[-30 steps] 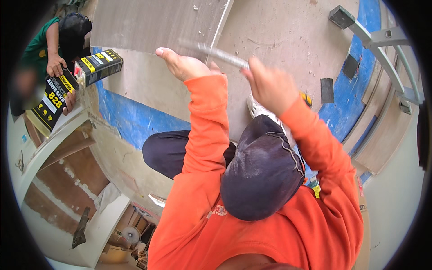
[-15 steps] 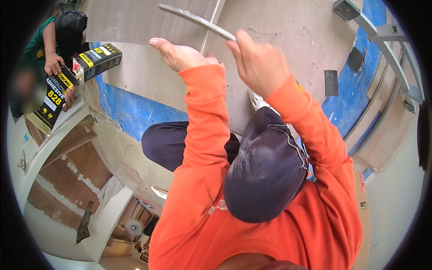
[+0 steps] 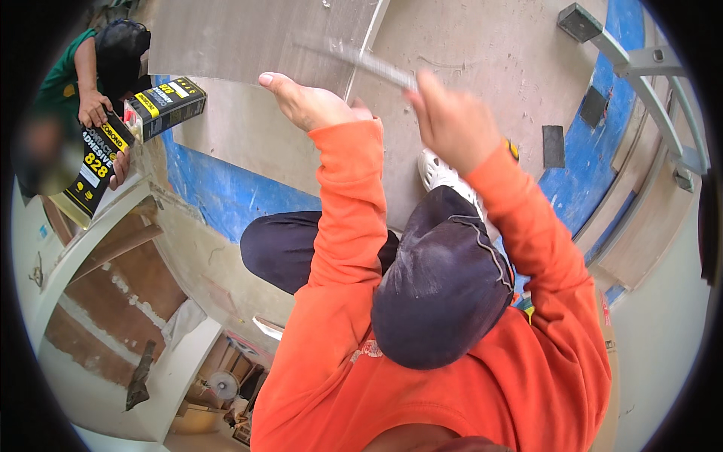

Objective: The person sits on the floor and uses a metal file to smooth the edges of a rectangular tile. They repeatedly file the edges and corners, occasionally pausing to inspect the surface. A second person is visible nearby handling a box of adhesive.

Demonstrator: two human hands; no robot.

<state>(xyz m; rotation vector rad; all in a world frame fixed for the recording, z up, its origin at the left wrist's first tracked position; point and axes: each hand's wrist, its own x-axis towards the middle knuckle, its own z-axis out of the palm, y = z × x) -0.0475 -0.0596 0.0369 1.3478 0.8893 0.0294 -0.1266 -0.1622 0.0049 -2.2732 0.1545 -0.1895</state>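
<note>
While the left hand (image 3: 305,102) lies flat on smooth grey tile (image 3: 256,38), right-hand fingers (image 3: 444,113) pinch a blurred metal trowel (image 3: 361,60).

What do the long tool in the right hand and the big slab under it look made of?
The long thin grey tool looks metal, with a dull sheen, though motion-blurred. The large grey rectangular slab looks like matt stone or ceramic tile: flat, faintly streaked, with a crisp edge.

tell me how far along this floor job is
Done: a large grey tile lies on the floor. In hand: the left hand rests at its edge while the right hand holds a blurred metal bar across that edge. Left: the bare grey bed beside it is uncovered.
</note>
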